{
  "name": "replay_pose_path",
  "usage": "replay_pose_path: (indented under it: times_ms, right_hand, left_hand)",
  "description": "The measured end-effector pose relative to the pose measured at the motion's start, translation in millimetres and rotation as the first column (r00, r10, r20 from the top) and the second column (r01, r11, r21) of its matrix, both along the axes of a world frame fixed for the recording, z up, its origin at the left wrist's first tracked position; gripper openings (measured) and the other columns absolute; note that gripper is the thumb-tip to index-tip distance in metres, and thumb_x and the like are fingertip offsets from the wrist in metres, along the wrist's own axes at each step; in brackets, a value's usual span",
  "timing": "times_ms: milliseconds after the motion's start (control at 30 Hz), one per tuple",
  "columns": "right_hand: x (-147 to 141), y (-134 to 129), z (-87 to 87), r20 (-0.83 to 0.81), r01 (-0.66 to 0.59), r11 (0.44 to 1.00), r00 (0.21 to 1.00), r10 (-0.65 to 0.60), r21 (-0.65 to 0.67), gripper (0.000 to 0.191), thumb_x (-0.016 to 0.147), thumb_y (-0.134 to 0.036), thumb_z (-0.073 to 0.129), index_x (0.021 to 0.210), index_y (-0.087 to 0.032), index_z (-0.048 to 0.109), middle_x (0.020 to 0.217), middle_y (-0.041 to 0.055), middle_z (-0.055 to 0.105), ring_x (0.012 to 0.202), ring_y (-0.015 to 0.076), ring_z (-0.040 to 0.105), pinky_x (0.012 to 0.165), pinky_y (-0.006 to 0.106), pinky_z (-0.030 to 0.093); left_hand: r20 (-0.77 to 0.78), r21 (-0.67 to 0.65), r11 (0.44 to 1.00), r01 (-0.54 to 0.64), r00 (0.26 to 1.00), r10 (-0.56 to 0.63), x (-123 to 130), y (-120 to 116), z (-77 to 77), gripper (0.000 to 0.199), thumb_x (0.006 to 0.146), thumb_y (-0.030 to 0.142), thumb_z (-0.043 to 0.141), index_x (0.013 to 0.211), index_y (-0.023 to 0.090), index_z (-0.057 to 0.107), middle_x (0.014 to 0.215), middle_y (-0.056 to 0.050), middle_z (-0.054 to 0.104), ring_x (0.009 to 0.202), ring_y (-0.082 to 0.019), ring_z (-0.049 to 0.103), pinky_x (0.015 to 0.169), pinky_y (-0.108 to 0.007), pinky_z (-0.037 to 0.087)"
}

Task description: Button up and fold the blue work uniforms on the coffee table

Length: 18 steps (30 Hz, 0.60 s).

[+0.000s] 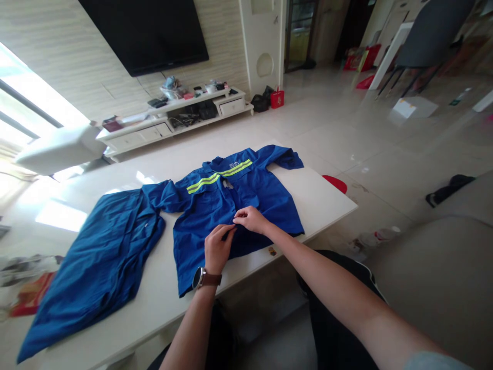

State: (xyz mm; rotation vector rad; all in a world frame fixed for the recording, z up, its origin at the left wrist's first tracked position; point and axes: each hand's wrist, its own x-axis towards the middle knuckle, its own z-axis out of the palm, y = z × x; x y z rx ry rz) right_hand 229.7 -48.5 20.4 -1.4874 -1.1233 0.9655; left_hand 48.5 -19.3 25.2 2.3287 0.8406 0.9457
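A blue work jacket (269, 200) with a yellow-green reflective stripe across the chest lies spread on a white table (323, 198), its collar away from me. At its front opening, low on the middle, my left hand (219, 246) pinches the jacket's edge between thumb and finger; a watch is on that wrist. Close beside it, my right hand (251, 219) also pinches the cloth at the front edge, the fingertips nearly meeting. Whatever small part sits between the fingers is hidden. Left of the jacket lies a pair of blue work trousers (103, 257), touching its sleeve.
A small brown-gold item (272, 251) lies at the table's near edge. Behind stands a low white TV cabinet (134, 134) with clutter, under a wall-mounted television (150, 31). A red stool (335, 183) shows past the right end; a grey sofa (435, 272) is at right.
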Motion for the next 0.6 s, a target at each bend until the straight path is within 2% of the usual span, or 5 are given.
replay_pose_path:
  times_ms: [200,367,500,600]
  right_hand:
    - [0.2,-0.8,3.3,-0.007,-0.006,1.0,1.0,0.005,-0.021,0.012,0.078,-0.025,0.069,0.072,-0.015,0.073,0.065,-0.0019,0.064,0.066,0.0128,0.055,0.065,0.024,0.038]
    - [1.2,-1.8,4.0,-0.01,-0.006,1.0,1.0,0.006,0.009,0.03,0.086,-0.03,0.061,0.061,-0.015,0.067,0.057,-0.0031,0.056,0.062,0.0115,0.05,0.061,0.024,0.033]
    - [1.2,-1.2,1.1,-0.053,-0.027,0.999,0.998,0.026,-0.02,0.012,0.079,-0.017,0.065,0.074,-0.015,0.076,0.068,-0.0009,0.068,0.069,0.0132,0.06,0.069,0.024,0.042]
    - [0.9,-0.9,0.1,-0.098,-0.054,0.998,0.994,0.051,-0.038,0.015,0.072,-0.007,0.066,0.078,-0.016,0.077,0.072,-0.0003,0.072,0.072,0.0137,0.065,0.072,0.024,0.047]
  left_hand:
    - [0.003,0.009,0.999,-0.031,1.0,0.031,0.3,0.5,-0.4,0.018,0.096,0.032,0.064,0.101,0.022,0.078,0.099,-0.005,0.079,0.09,-0.019,0.073,0.084,-0.03,0.056]
    - [0.003,0.001,0.999,-0.045,0.999,0.045,0.8,1.0,-0.5,0.016,0.096,0.03,0.064,0.097,0.021,0.077,0.097,-0.004,0.079,0.09,-0.019,0.074,0.083,-0.03,0.056]
    - [-0.011,-0.006,0.998,-0.068,0.998,0.068,1.2,1.3,-1.4,0.014,0.094,0.029,0.065,0.096,0.022,0.077,0.096,-0.004,0.079,0.089,-0.019,0.073,0.083,-0.03,0.056]
    - [-0.007,-0.021,0.996,-0.086,0.996,0.086,0.7,2.1,-3.4,0.014,0.093,0.029,0.066,0.096,0.022,0.078,0.094,-0.004,0.079,0.087,-0.019,0.073,0.082,-0.031,0.056]
